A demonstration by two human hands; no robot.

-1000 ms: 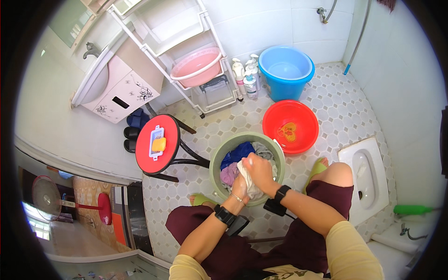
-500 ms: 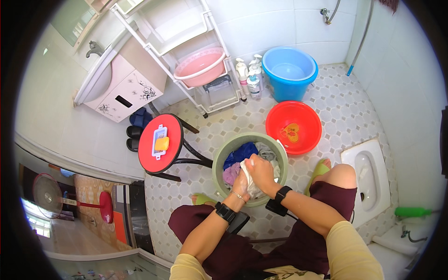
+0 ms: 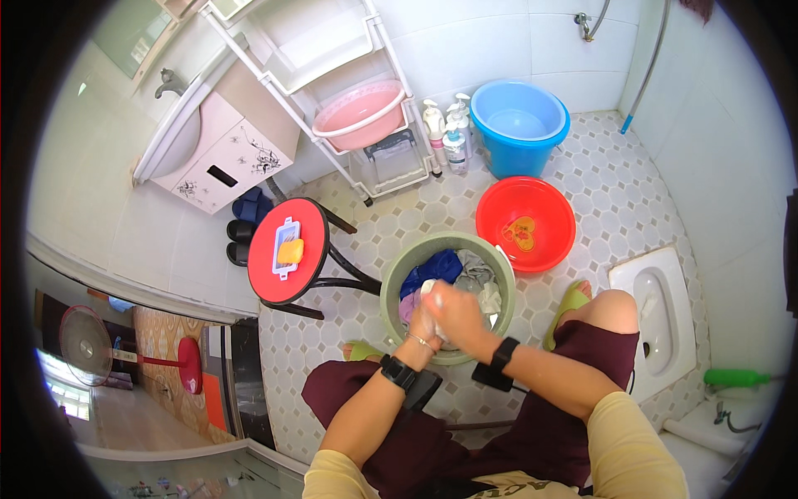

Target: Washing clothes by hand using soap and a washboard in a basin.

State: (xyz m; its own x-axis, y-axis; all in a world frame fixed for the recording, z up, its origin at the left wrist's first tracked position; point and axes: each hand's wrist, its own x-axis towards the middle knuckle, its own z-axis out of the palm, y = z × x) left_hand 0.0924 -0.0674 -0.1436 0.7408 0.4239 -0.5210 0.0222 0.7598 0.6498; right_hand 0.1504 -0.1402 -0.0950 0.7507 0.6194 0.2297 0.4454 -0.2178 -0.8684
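A pale green bucket (image 3: pixel 391 309) of laundry stands on the floor between my knees. Over its near side my left hand (image 3: pixel 425 327) and my right hand (image 3: pixel 457 313) are pressed together, both closed around a wet white cloth (image 3: pixel 428 287). Only a bit of that cloth shows; the hands cover most of it. Below them in the bucket lie a dark blue garment (image 3: pixel 439 269), a purple one (image 3: pixel 408 305) and a grey one (image 3: pixel 475 266).
Left of the bucket, a red-topped stool (image 3: pixel 291 280) bears a soap dish with yellow soap (image 3: pixel 290 252). Beyond the bucket are a red basin (image 3: pixel 544 244), a blue bucket (image 3: pixel 521 154), pump bottles (image 3: pixel 455 150) and a white rack (image 3: pixel 353 179). A squat toilet (image 3: pixel 677 366) lies to the right.
My right hand has turned and come down over the left, wrapping the white cloth so that less of it shows. The view has shifted slightly; the bucket stays in place.
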